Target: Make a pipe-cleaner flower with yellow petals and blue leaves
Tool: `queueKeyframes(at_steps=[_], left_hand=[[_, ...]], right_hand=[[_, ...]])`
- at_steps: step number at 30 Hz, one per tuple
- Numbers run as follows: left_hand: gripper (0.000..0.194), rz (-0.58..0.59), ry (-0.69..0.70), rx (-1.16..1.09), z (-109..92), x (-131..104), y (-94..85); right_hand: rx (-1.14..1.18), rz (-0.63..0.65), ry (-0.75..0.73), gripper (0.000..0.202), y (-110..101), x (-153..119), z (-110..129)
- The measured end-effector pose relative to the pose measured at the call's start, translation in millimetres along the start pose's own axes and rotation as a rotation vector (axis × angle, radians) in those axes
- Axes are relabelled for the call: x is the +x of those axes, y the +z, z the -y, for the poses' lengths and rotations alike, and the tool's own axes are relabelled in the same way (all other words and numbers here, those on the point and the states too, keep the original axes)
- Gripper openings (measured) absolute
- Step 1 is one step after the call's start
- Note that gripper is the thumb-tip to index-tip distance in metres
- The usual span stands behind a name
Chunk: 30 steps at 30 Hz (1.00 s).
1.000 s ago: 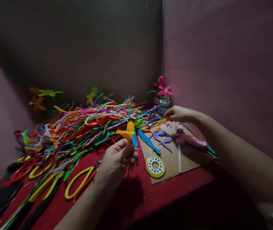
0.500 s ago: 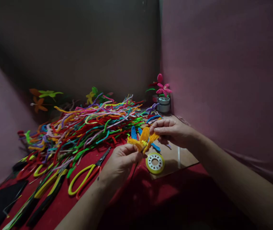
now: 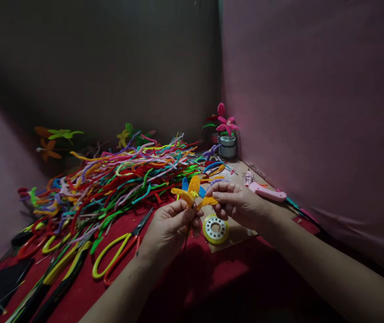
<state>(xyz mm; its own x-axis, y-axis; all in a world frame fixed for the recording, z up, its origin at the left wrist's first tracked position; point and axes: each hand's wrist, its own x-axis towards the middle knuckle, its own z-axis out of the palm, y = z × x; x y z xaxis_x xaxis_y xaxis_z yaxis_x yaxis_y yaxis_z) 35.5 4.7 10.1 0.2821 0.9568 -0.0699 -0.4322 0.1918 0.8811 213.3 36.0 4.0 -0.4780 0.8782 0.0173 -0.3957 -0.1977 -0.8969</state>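
Note:
An orange pipe-cleaner flower with a small yellow centre is between my two hands. My left hand pinches it at its base, where a thin dark stem runs down below the fingers. With thumb and fingertips, my right hand grips the flower's right-hand petal. Other orange petals spread up and to the left. Just behind the flower lie blue pipe-cleaner petals, partly covered by it. A yellow tape roll with a white core lies below my right hand, on a brown board.
A big heap of coloured pipe cleaners covers the back left of the red cloth. Scissors and yellow-black pliers lie left of my left arm. A pink glue gun rests beyond my right wrist. Pink flowers stand in a small pot near the wall.
My right hand has moved slightly lower, and the petal it grips now points down and right. The view has shifted a little, and the pink glue gun now shows beyond my right wrist.

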Motion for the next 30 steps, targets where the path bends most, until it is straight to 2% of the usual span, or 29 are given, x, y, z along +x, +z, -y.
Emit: queueKeyframes(at_steps=[3,6,8,10,11,13,16,19,23,27,30], left_hand=[[0.018,0.004,-0.042,0.009,-0.5,0.0,-0.3],[0.017,-0.002,-0.066,0.031,-3.0,0.4,-2.5],[0.017,-0.004,-0.063,0.041,-5.3,1.0,-4.4],[0.017,0.003,-0.056,0.048,-7.0,1.9,-6.0],[0.017,0.005,-0.052,0.051,-7.5,2.5,-6.6],[0.017,0.013,-0.041,0.055,-7.5,3.6,-7.6],[0.018,0.028,-0.030,0.064,-6.3,4.5,-8.7],[0.017,0.022,-0.025,0.071,-5.2,4.6,-9.8],[0.017,0.007,-0.021,0.086,-5.0,4.9,-10.8],[0.017,-0.004,-0.006,0.092,-5.3,5.0,-9.8],[0.016,-0.028,0.014,0.105,-6.0,3.5,-7.6]], right_hand=[[-0.007,0.014,-0.005,0.021,0.1,-6.5,-1.5],[-0.240,-0.052,-0.111,0.030,-11.1,-19.9,6.3],[-0.564,-0.232,-0.255,0.031,-28.9,-32.3,14.0],[-1.003,-0.478,-0.434,0.033,-53.0,-44.2,19.6],[-1.250,-0.538,-0.460,0.036,-65.8,-49.0,20.8],[-1.678,-0.580,-0.404,0.039,-88.3,-55.0,19.7],[-1.982,-0.559,-0.224,0.042,-107.1,-56.1,11.8],[-2.064,-0.581,-0.175,0.045,-112.0,-52.2,3.4],[-2.068,-0.591,-0.249,0.045,-117.6,-48.7,-2.5],[-1.989,-0.623,-0.508,0.044,-117.7,-54.6,1.5],[-1.740,-0.729,-0.712,0.041,-101.3,-69.3,10.3]])
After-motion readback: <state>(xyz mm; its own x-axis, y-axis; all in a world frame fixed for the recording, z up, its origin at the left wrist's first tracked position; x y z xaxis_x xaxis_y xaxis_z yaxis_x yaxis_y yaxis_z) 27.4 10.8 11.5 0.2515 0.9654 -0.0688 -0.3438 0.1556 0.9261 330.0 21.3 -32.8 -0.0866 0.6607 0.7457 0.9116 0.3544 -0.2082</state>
